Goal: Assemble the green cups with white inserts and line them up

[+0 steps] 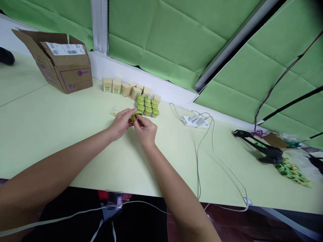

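Green piece (137,113): partly hidden from me by left hand (122,123) and right hand (146,131). Label (66,49): small print, I cannot read it. Dark object (6,56): cut off, left edge. Green parts (290,172): blurred.

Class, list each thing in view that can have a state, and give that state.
Large cardboard box: open, flaps up
Green piece: held in left hand and right hand
Green-topped containers: grouped in rows
Power strip: plugs inserted
White cable: slack
Green window coverings: drawn
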Demonstrator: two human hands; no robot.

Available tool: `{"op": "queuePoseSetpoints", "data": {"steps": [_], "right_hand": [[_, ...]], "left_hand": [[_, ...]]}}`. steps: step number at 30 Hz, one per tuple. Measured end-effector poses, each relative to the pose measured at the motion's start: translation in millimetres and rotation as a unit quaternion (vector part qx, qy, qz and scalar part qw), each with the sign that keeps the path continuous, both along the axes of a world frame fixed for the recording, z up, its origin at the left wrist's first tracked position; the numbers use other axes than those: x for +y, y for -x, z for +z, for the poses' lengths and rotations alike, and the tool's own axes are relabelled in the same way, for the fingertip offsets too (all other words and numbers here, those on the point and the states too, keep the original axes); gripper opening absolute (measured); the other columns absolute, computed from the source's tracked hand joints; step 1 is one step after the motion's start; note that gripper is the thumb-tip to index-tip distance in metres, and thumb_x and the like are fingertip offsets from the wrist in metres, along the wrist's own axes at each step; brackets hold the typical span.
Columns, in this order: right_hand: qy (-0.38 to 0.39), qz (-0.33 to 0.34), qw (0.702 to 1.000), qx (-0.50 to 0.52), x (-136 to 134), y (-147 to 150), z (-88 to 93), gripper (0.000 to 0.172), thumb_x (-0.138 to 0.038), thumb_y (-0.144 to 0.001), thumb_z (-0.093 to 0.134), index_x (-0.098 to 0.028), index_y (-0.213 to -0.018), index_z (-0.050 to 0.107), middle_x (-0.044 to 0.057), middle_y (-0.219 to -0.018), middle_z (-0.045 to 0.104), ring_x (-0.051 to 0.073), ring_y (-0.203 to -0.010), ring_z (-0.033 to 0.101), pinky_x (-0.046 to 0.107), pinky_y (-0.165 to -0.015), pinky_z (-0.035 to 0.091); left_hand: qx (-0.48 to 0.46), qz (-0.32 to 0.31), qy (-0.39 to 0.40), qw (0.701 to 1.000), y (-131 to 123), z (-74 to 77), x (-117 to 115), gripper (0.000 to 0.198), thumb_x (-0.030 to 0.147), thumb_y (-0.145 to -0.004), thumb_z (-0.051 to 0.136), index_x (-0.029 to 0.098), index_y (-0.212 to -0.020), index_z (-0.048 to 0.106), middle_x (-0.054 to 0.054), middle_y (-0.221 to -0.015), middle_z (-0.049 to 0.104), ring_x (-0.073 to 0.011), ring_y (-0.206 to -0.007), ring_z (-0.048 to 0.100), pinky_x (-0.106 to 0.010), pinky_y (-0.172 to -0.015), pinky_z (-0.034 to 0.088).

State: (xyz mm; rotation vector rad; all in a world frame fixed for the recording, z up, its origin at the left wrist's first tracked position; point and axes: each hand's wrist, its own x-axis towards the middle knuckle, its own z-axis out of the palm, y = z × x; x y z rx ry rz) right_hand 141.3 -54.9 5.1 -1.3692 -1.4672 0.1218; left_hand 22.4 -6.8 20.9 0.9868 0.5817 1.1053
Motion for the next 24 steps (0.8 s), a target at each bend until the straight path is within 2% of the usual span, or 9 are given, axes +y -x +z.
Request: {"op": "queuePoseSetpoints", "data": {"steps": [3,8,12,14,17,21,24], "right_hand": [[-0.016,0.008,0.997,-0.079,2,-8,-1.9,0.027,-0.029,-0.096,0.053,-0.027,-0.104,0.079,0.004,-0.101,0.079,0.019,-0.088,0.073,0.034,-0.086,0.06],[-0.067,0.01,0.977,-0.204,9,-25,-4.6,0.028,-0.024,-0.1,0.052,-0.023,-0.105,0.08,0.008,-0.103,0.08,0.019,-0.093,0.074,0.032,-0.086,0.059],[-0.088,-0.008,0.97,-0.227,8,-27,-3.3,0.028,-0.026,-0.101,0.053,-0.023,-0.106,0.08,0.008,-0.102,0.081,0.019,-0.089,0.074,0.031,-0.082,0.059],[-0.08,-0.024,0.978,-0.193,6,-24,-1.7,0.027,-0.029,-0.1,0.055,-0.024,-0.107,0.081,0.006,-0.1,0.081,0.018,-0.081,0.074,0.03,-0.078,0.059],[-0.053,-0.042,0.994,-0.085,1,-16,1.3,0.026,-0.037,-0.097,0.06,-0.027,-0.106,0.081,0.002,-0.098,0.082,0.015,-0.069,0.07,0.029,-0.072,0.059],[-0.023,-0.033,0.995,0.091,-3,-5,5.2,0.024,-0.04,-0.089,0.067,-0.025,-0.1,0.082,0.001,-0.098,0.082,0.015,-0.07,0.07,0.029,-0.075,0.061],[-0.007,-0.02,0.986,0.165,-4,-1,7.2,0.026,-0.041,-0.086,0.07,-0.022,-0.098,0.083,0.002,-0.097,0.081,0.015,-0.072,0.069,0.029,-0.076,0.06]], "left_hand": [[0.037,-0.025,0.004,0.999,4,-1.1,2,0.036,0.049,-0.077,0.084,0.017,-0.084,0.071,0.0,-0.082,0.066,-0.0122,-0.077,0.063,-0.032,-0.085,0.057],[0.046,-0.046,0.023,0.998,8,-1.5,6,0.042,0.048,-0.069,0.091,0.014,-0.087,0.075,-0.006,-0.091,0.072,-0.0166,-0.087,0.069,-0.038,-0.095,0.056],[0.02,-0.034,0.032,0.999,7,-0.4,6,0.043,0.046,-0.065,0.094,0.012,-0.084,0.074,-0.006,-0.086,0.072,-0.0168,-0.083,0.068,-0.041,-0.097,0.056],[-0.002,-0.014,0.025,1.0,6,0.4,4,0.042,0.044,-0.065,0.094,0.013,-0.085,0.074,-0.006,-0.086,0.072,-0.0168,-0.085,0.068,-0.042,-0.098,0.056],[-0.03,0.002,0.019,0.999,4,1.9,1,0.04,0.04,-0.064,0.095,0.013,-0.086,0.074,-0.005,-0.088,0.073,-0.0171,-0.089,0.069,-0.041,-0.102,0.055],[-0.05,-0.009,0.016,0.999,2,3.1,-5,0.039,0.037,-0.065,0.096,0.014,-0.085,0.073,-0.004,-0.088,0.072,-0.0163,-0.09,0.07,-0.041,-0.104,0.055],[-0.054,-0.017,0.012,0.998,1,3.1,-7,0.037,0.036,-0.066,0.095,0.014,-0.084,0.072,-0.004,-0.088,0.073,-0.0166,-0.092,0.07,-0.042,-0.105,0.054]]}}
